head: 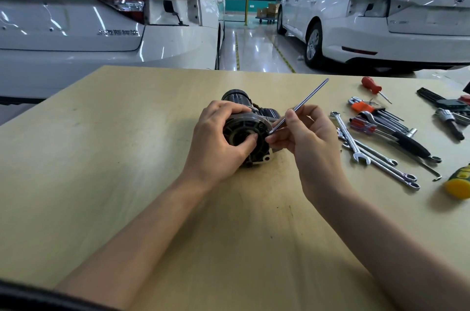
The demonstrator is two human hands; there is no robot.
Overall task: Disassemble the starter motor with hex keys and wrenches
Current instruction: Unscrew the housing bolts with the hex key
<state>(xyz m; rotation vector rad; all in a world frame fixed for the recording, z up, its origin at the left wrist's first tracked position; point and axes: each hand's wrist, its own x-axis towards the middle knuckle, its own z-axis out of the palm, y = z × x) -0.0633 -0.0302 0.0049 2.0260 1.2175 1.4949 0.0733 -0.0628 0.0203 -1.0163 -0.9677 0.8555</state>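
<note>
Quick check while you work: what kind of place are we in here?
Most likely a car workshop or training garage. Two white sedans are parked on a glossy marked floor, and the wooden bench holds the starter motor beside spread combination wrenches and screwdrivers.

Two white cars (101,18) (381,10) are standing beyond the wooden table (127,145) (their rear ends facing it), and a trolley of cardboard boxes (267,12) is sitting far back.

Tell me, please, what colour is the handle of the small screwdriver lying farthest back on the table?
Red: the small screwdriver's handle, head view.
</note>
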